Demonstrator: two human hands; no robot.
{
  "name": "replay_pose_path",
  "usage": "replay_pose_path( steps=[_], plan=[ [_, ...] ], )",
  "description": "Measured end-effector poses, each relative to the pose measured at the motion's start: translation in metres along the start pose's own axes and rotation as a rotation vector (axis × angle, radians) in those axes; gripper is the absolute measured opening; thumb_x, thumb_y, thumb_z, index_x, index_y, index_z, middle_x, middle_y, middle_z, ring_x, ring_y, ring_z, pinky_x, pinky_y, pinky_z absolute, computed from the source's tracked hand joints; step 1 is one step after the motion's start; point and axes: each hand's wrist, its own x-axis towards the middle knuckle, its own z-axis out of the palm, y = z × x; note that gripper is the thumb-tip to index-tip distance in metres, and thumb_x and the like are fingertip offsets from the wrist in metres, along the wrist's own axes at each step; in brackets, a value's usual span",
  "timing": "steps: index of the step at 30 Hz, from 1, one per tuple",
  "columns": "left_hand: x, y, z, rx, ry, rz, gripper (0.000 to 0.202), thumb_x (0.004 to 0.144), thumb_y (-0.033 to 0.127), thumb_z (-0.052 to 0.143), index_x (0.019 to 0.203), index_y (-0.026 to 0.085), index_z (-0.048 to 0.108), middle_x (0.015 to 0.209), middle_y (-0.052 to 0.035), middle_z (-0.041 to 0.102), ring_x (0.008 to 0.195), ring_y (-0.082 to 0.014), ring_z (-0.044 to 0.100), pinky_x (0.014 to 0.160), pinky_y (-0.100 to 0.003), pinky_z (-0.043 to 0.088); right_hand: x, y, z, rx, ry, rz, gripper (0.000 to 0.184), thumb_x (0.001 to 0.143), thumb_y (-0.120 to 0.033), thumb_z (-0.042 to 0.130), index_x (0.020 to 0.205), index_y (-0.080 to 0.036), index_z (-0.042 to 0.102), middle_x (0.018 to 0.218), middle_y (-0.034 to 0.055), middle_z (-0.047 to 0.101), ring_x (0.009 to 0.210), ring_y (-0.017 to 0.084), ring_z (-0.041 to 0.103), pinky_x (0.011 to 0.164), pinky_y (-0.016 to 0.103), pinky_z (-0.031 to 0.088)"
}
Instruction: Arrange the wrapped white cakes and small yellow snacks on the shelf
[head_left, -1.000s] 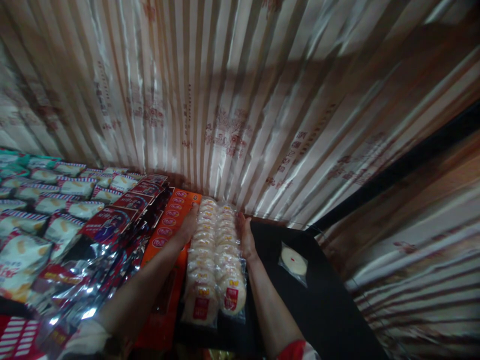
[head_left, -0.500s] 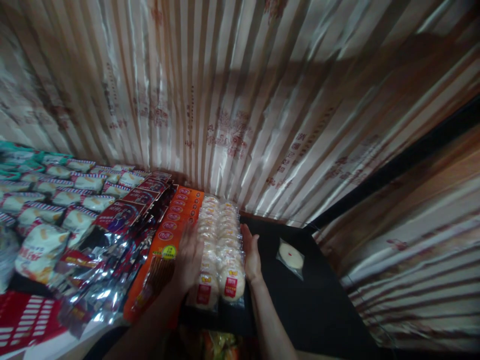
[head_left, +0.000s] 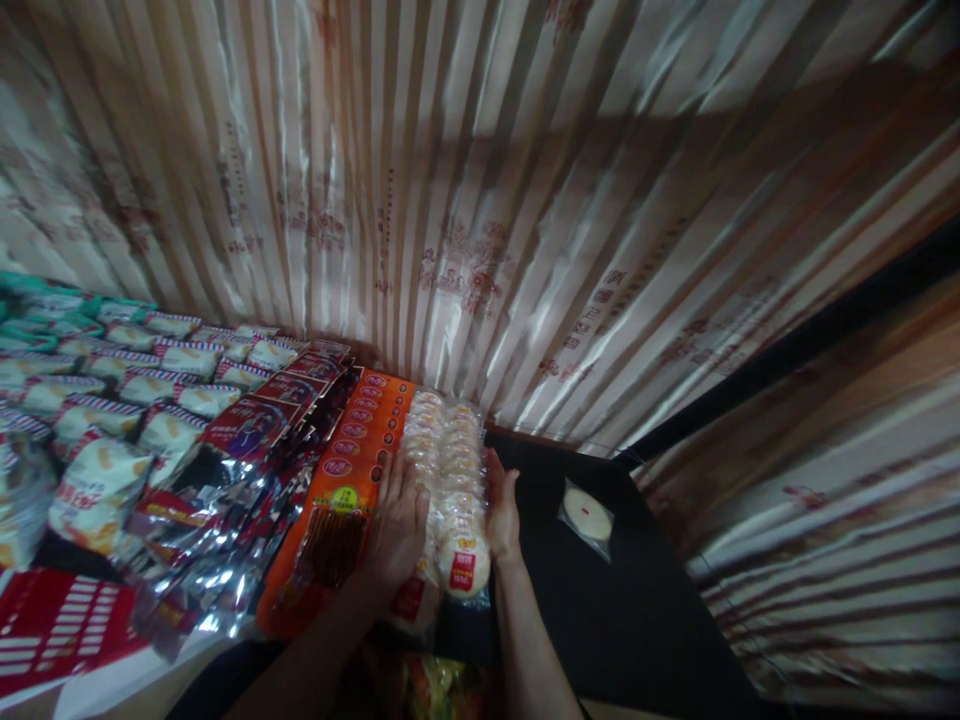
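Free room: bare black worktop, lower right of centre; a hand could pass there, going round one lone packet lying toward the far end. Right hand and its forearm line that space's left side. Lower centre blocked: two packet rows side by side, left hand over the left row. Small dark patch of worktop shows below the right row. Leftward all crowded: orange packs, red packs, white bags; red basket lower left. Curtain walls off the back; black pole slants across right.
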Motion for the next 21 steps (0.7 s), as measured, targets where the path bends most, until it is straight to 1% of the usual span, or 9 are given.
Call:
replay_pose_path(
  steps=[5, 7, 9, 12, 14, 15, 18, 20, 21],
  plan=[
    [0.000, 0.001, -0.007, -0.006, -0.006, 0.007, 0.051, 0.090, 0.035, 0.027, 0.135, 0.013, 0.036, 0.148, -0.0087, 0.026, 0.140, -0.0230, 0.008, 0.115, -0.046, 0.015, -0.001, -0.011, -0.002, -0.005, 0.049, 0.003, 0.063, 0.077, -0.070, 0.036, 0.123, -0.029, 0.052, 0.141, 0.0005, 0.042, 0.131, 0.020, 0.035, 0.109, 0.044, 0.026],
    [-0.002, 0.002, -0.016, -0.017, -0.001, 0.002, 0.051, 0.091, 0.036, 0.026, 0.136, 0.013, 0.035, 0.149, -0.0091, 0.023, 0.140, -0.0233, 0.009, 0.114, -0.046, 0.015, -0.006, -0.016, -0.004, -0.041, 0.088, -0.069, 0.062, 0.078, -0.068, 0.038, 0.120, -0.025, 0.054, 0.139, 0.0034, 0.045, 0.131, 0.020, 0.035, 0.110, 0.041, 0.025],
    [-0.009, 0.003, -0.025, -0.024, 0.030, 0.003, 0.051, 0.091, 0.036, 0.025, 0.136, 0.015, 0.035, 0.149, -0.0086, 0.024, 0.139, -0.0226, 0.013, 0.114, -0.045, 0.018, -0.015, -0.021, -0.007, -0.085, 0.163, -0.166, 0.061, 0.078, -0.064, 0.043, 0.118, -0.020, 0.055, 0.134, 0.0074, 0.050, 0.127, 0.020, 0.041, 0.109, 0.040, 0.027],
    [-0.037, 0.002, -0.035, 0.003, 0.121, 0.023, 0.047, 0.090, 0.035, 0.030, 0.131, 0.015, 0.042, 0.143, -0.0106, 0.035, 0.135, -0.0229, 0.025, 0.112, -0.044, 0.025, -0.044, -0.023, -0.013, -0.189, 0.360, -0.277, 0.056, 0.077, -0.058, 0.050, 0.116, -0.018, 0.056, 0.121, 0.0098, 0.059, 0.112, 0.022, 0.054, 0.100, 0.040, 0.038],
    [-0.067, -0.001, -0.036, 0.039, 0.167, 0.010, 0.042, 0.089, 0.034, 0.034, 0.125, 0.018, 0.049, 0.138, -0.0112, 0.042, 0.130, -0.0243, 0.035, 0.109, -0.044, 0.030, -0.073, -0.018, -0.017, -0.312, 0.470, -0.313, 0.048, 0.076, -0.055, 0.052, 0.108, -0.020, 0.060, 0.106, 0.0075, 0.066, 0.099, 0.021, 0.060, 0.090, 0.037, 0.045],
    [-0.085, -0.003, -0.035, 0.057, 0.157, 0.006, 0.038, 0.088, 0.033, 0.036, 0.121, 0.021, 0.053, 0.135, -0.0099, 0.045, 0.126, -0.0237, 0.040, 0.106, -0.044, 0.035, -0.089, -0.014, -0.020, -0.390, 0.483, -0.327, 0.043, 0.077, -0.053, 0.053, 0.103, -0.021, 0.062, 0.099, 0.0059, 0.068, 0.092, 0.020, 0.061, 0.085, 0.035, 0.047],
    [-0.133, -0.007, -0.029, 0.071, 0.058, 0.110, 0.034, 0.087, 0.025, 0.039, 0.117, 0.025, 0.055, 0.123, -0.0067, 0.055, 0.114, -0.0191, 0.051, 0.095, -0.035, 0.048, -0.137, 0.000, -0.027, -0.622, 0.349, -0.312, 0.030, 0.076, -0.049, 0.058, 0.083, -0.021, 0.066, 0.077, 0.0025, 0.068, 0.072, 0.017, 0.062, 0.070, 0.028, 0.050],
    [-0.155, -0.006, -0.026, 0.091, 0.024, 0.217, 0.028, 0.086, 0.024, 0.042, 0.109, 0.024, 0.059, 0.112, -0.0056, 0.059, 0.102, -0.0156, 0.057, 0.083, -0.027, 0.053, -0.161, 0.007, -0.029, -0.767, 0.155, -0.318, 0.029, 0.078, -0.046, 0.056, 0.073, -0.020, 0.067, 0.072, 0.0027, 0.067, 0.069, 0.016, 0.062, 0.065, 0.025, 0.050],
    [-0.162, -0.005, -0.025, 0.107, 0.012, 0.247, 0.028, 0.086, 0.023, 0.042, 0.107, 0.023, 0.060, 0.111, -0.0064, 0.060, 0.101, -0.0161, 0.057, 0.082, -0.027, 0.053, -0.170, 0.010, -0.029, -0.848, 0.061, -0.311, 0.028, 0.080, -0.044, 0.055, 0.075, -0.020, 0.068, 0.076, 0.0033, 0.068, 0.073, 0.016, 0.063, 0.067, 0.024, 0.050]
  ],
)
